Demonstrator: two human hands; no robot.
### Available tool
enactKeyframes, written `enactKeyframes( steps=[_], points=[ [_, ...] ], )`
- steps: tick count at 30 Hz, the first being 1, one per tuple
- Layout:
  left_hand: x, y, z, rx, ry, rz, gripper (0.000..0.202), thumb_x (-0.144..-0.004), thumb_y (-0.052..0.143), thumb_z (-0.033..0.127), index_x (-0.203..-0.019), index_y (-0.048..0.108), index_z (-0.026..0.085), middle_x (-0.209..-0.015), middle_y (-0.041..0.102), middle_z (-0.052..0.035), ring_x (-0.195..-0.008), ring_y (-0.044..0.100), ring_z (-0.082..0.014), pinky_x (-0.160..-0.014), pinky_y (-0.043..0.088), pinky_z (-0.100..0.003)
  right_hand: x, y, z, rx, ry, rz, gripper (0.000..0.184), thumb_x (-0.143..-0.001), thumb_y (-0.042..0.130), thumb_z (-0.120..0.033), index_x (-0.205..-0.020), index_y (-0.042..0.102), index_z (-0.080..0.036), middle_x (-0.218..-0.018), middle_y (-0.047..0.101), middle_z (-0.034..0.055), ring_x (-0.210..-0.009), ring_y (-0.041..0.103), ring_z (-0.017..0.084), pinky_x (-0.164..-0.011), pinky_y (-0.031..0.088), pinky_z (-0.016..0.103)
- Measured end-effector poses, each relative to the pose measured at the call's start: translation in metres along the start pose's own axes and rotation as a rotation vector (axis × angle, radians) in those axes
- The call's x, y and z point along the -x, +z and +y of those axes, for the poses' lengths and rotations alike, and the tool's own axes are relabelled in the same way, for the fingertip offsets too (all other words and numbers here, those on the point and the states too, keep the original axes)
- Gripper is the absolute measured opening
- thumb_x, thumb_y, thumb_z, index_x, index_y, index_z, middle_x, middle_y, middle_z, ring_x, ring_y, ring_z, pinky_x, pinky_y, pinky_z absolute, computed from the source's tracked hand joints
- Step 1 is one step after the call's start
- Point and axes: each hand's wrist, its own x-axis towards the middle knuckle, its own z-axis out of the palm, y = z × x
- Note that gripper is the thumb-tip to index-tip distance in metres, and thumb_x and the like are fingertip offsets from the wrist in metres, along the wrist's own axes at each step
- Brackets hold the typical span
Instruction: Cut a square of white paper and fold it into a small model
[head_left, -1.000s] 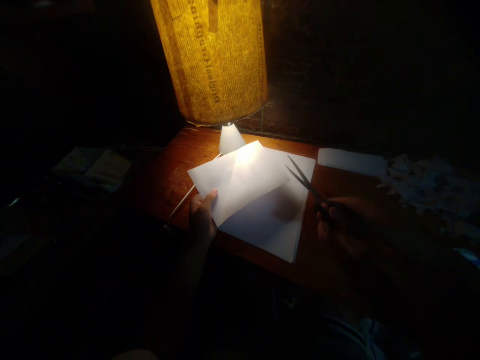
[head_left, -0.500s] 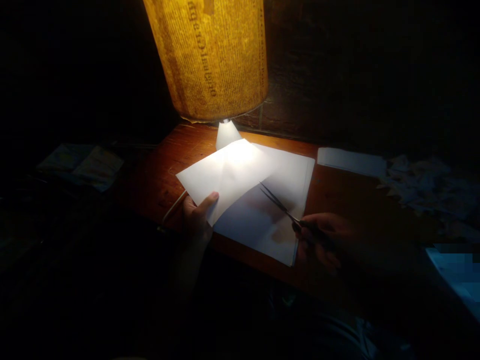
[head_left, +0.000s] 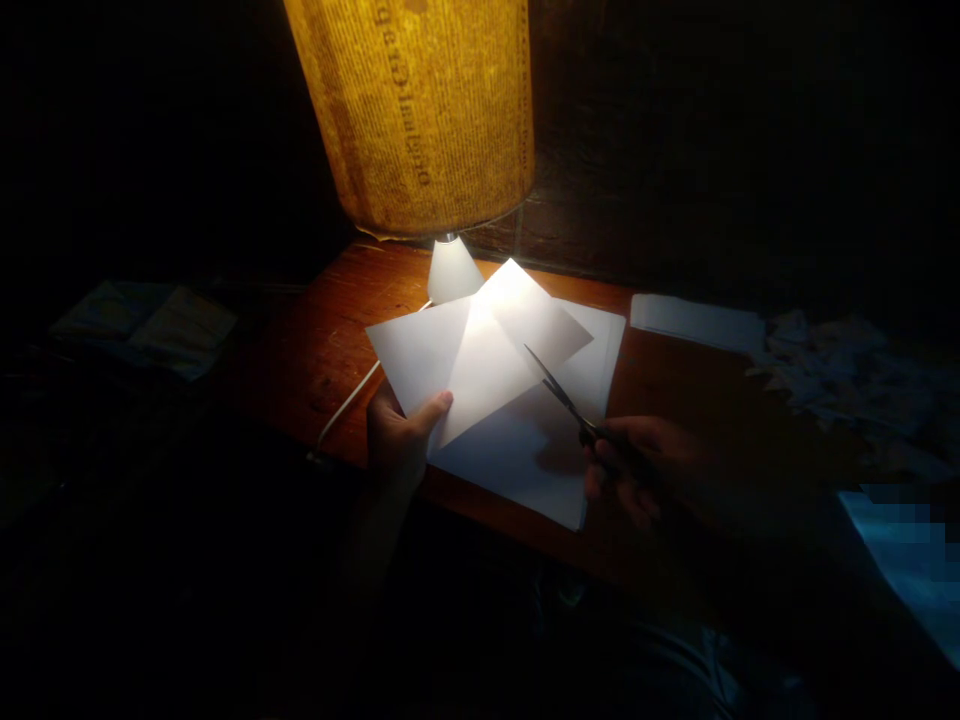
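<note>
My left hand (head_left: 405, 430) pinches a white sheet of paper (head_left: 442, 370) by its near left corner, thumb on top. Creases run across the sheet, which is held up under the lamp. In my right hand (head_left: 630, 465) is a pair of scissors (head_left: 566, 395), the blades slightly parted and pointing up and left. One blade tip overlaps the sheet's lower right edge in view; whether it touches the paper I cannot tell. Below both lies a stack of white paper (head_left: 510, 465) on the wooden table (head_left: 322, 340), shadowed by the sheet.
A lit lamp with a newsprint shade (head_left: 427, 120) and white base (head_left: 454, 272) stands behind the paper. Its white cord (head_left: 349, 402) runs left. Further right lie white paper strips (head_left: 697, 322) and a heap of paper scraps (head_left: 840, 380). Folded papers (head_left: 150, 325) show dimly at left.
The held sheet has turned and its right corner now reaches further right over the stack. The scissors have closed somewhat and come to overlap the sheet's edge.
</note>
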Motion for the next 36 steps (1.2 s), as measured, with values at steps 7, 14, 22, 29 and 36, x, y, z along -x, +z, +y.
enactKeyframes(
  steps=[7, 14, 22, 29, 36],
  points=[
    [0.003, 0.0, 0.003, 0.007, 0.005, -0.019, 0.04, -0.064, 0.087, 0.021, -0.102, 0.075, 0.016, -0.095, 0.077, -0.0069, -0.084, 0.073, -0.0229, -0.074, 0.059, -0.029, -0.008, 0.006, 0.01, -0.038, -0.019, -0.025, 0.055, -0.079, 0.08, -0.062, -0.1, 0.06, -0.016, -0.08, 0.075, 0.0054, -0.041, 0.058, 0.008, -0.037, 0.039, 0.019],
    [0.005, 0.002, 0.007, -0.058, 0.009, -0.022, 0.043, -0.064, 0.088, 0.023, -0.104, 0.074, 0.017, -0.097, 0.077, -0.0074, -0.089, 0.074, -0.0262, -0.079, 0.062, -0.032, -0.011, 0.015, 0.008, -0.047, -0.03, 0.022, 0.06, -0.076, 0.08, -0.066, -0.099, 0.059, -0.015, -0.078, 0.073, 0.0049, -0.042, 0.058, 0.008, -0.038, 0.039, 0.019],
    [0.002, 0.0, 0.002, -0.131, 0.099, -0.066, 0.042, -0.066, 0.085, 0.026, -0.103, 0.07, 0.015, -0.094, 0.078, -0.0084, -0.085, 0.076, -0.0276, -0.076, 0.065, -0.038, -0.012, 0.016, 0.011, -0.101, -0.013, 0.008, 0.064, -0.074, 0.077, -0.073, -0.096, 0.055, -0.017, -0.079, 0.069, 0.0036, -0.047, 0.058, 0.009, -0.037, 0.041, 0.019],
    [0.001, -0.002, -0.002, -0.141, 0.186, -0.162, 0.042, -0.069, 0.085, 0.026, -0.107, 0.069, 0.017, -0.103, 0.079, -0.0102, -0.092, 0.077, -0.0292, -0.081, 0.066, -0.041, -0.013, 0.017, 0.012, -0.081, -0.029, -0.008, 0.06, -0.079, 0.073, -0.072, -0.095, 0.053, -0.018, -0.079, 0.068, 0.0029, -0.044, 0.057, 0.008, -0.036, 0.041, 0.019],
    [0.0, -0.003, -0.005, -0.148, 0.227, -0.188, 0.047, -0.071, 0.084, 0.026, -0.115, 0.068, 0.017, -0.105, 0.078, -0.0091, -0.091, 0.077, -0.0277, -0.078, 0.066, -0.039, -0.011, 0.02, 0.008, -0.067, -0.027, 0.019, 0.065, -0.074, 0.076, -0.076, -0.093, 0.053, -0.017, -0.079, 0.068, 0.0028, -0.045, 0.058, 0.008, -0.037, 0.041, 0.018]
  ],
)
